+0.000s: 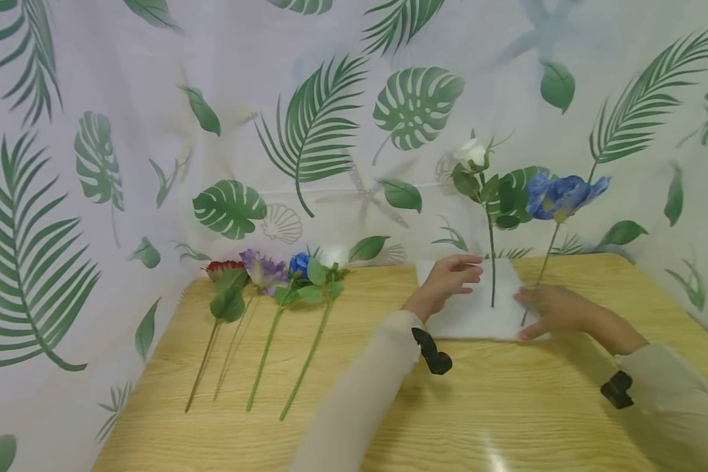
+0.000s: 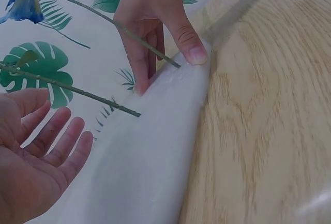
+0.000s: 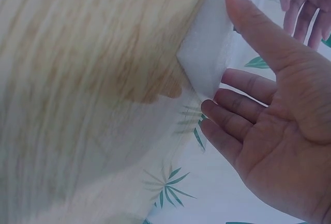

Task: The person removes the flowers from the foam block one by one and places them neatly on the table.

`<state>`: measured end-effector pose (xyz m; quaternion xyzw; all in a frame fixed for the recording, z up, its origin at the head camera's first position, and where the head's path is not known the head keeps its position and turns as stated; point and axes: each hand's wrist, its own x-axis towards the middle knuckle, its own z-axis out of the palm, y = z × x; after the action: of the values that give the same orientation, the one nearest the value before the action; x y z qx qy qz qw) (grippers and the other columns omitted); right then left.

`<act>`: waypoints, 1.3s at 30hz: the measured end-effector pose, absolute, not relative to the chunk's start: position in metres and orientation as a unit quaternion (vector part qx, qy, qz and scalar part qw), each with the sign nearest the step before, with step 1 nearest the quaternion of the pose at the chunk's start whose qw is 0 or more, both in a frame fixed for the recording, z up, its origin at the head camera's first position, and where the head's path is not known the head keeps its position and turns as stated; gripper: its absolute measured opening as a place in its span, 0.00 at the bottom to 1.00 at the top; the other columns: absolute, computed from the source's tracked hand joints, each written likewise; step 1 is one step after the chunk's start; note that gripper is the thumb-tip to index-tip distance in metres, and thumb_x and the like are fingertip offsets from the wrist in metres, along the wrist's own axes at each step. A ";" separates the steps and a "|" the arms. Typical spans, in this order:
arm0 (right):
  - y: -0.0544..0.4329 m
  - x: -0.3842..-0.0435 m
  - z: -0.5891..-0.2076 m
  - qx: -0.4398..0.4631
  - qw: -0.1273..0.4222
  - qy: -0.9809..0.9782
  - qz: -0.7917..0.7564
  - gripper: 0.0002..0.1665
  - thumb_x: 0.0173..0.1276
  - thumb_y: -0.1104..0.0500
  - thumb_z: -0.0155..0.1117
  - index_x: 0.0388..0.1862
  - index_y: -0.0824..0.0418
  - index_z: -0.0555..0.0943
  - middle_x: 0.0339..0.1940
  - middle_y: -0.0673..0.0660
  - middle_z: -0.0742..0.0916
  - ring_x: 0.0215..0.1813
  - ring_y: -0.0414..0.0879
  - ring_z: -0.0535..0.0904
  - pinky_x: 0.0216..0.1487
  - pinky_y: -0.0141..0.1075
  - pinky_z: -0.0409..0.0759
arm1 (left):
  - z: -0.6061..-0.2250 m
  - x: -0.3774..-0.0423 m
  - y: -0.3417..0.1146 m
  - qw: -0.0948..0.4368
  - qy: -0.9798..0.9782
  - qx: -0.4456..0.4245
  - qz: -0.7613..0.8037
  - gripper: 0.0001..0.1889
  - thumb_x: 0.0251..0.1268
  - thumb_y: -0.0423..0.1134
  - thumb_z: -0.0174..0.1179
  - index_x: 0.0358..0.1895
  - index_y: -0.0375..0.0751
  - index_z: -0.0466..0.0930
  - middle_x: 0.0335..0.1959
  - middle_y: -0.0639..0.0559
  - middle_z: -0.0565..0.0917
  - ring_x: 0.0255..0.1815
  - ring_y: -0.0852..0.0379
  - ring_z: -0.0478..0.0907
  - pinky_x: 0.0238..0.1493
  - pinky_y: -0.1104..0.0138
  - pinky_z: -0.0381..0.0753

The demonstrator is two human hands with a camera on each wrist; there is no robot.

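Observation:
An artificial white rose (image 1: 472, 153) and an artificial blue flower (image 1: 560, 195) stand with their stems stuck in a white foam board (image 1: 466, 321). The blue flower's stem leans to the right. My left hand (image 1: 448, 282) is just left of the rose stem (image 2: 111, 102), with its fingers extended and apart from it. At the board's right end is my right hand (image 1: 560, 311), beside the blue flower's stem (image 2: 150, 46). Its thumb (image 2: 194, 53) rests on the foam near the front edge, and its other fingers reach along the right side, fairly straight.
To the left on the wooden table (image 1: 484, 406) lie a red flower (image 1: 224, 267), a purple flower (image 1: 263, 271), a blue rose (image 1: 299, 264) and a white flower (image 1: 333, 258), stems toward me. A leaf-printed curtain (image 1: 330, 131) hangs behind the table.

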<state>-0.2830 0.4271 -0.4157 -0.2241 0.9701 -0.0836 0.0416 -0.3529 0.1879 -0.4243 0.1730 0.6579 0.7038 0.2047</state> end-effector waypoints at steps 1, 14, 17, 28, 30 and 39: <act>0.427 -0.283 -0.416 -0.224 0.041 0.970 -0.085 0.53 0.49 0.44 0.84 0.62 0.80 0.76 0.62 0.80 0.79 0.62 0.76 0.76 0.62 0.64 0.76 | -0.425 -0.353 0.190 0.205 0.657 0.170 0.706 0.18 0.75 0.33 0.59 0.64 0.36 0.80 0.59 0.40 0.85 0.57 0.47 0.84 0.61 0.54 0.85; 0.422 -0.284 -0.414 -0.225 0.040 0.970 -0.078 0.54 0.50 0.41 0.83 0.64 0.78 0.76 0.63 0.79 0.79 0.62 0.76 0.76 0.61 0.64 0.77 | -0.425 -0.360 0.196 0.218 0.638 0.187 0.715 0.17 0.76 0.32 0.58 0.64 0.37 0.80 0.62 0.38 0.83 0.64 0.42 0.81 0.65 0.53 0.82; 0.422 -0.284 -0.416 -0.230 0.038 0.969 -0.077 0.53 0.50 0.41 0.83 0.63 0.78 0.77 0.62 0.78 0.80 0.61 0.76 0.77 0.61 0.64 0.77 | -0.424 -0.360 0.198 0.225 0.637 0.190 0.713 0.18 0.76 0.33 0.58 0.65 0.36 0.79 0.62 0.38 0.83 0.64 0.42 0.81 0.65 0.54 0.82; 0.425 -0.283 -0.416 -0.226 0.038 0.970 -0.083 0.52 0.48 0.41 0.83 0.61 0.78 0.78 0.61 0.79 0.81 0.61 0.75 0.78 0.60 0.63 0.78 | -0.424 -0.358 0.209 0.219 0.629 0.193 0.721 0.15 0.73 0.31 0.61 0.59 0.31 0.82 0.58 0.37 0.85 0.60 0.42 0.84 0.62 0.53 0.84; 0.426 -0.283 -0.417 -0.223 0.041 0.970 -0.085 0.53 0.48 0.41 0.83 0.62 0.78 0.78 0.61 0.79 0.81 0.61 0.75 0.78 0.61 0.63 0.78 | -0.425 -0.357 0.211 0.216 0.629 0.191 0.722 0.14 0.73 0.31 0.62 0.57 0.31 0.83 0.57 0.38 0.86 0.58 0.43 0.85 0.60 0.55 0.86; 0.428 -0.284 -0.418 -0.216 0.044 0.971 -0.090 0.53 0.49 0.41 0.83 0.62 0.77 0.78 0.62 0.78 0.80 0.62 0.75 0.77 0.61 0.64 0.77 | -0.423 -0.356 0.214 0.218 0.625 0.188 0.725 0.12 0.73 0.30 0.60 0.55 0.28 0.83 0.55 0.35 0.86 0.58 0.41 0.85 0.57 0.57 0.87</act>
<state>-0.2835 0.4280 -0.4176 -0.2163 0.9711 -0.0900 0.0445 -0.3559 0.2136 -0.4232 0.1882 0.6253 0.7253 0.2179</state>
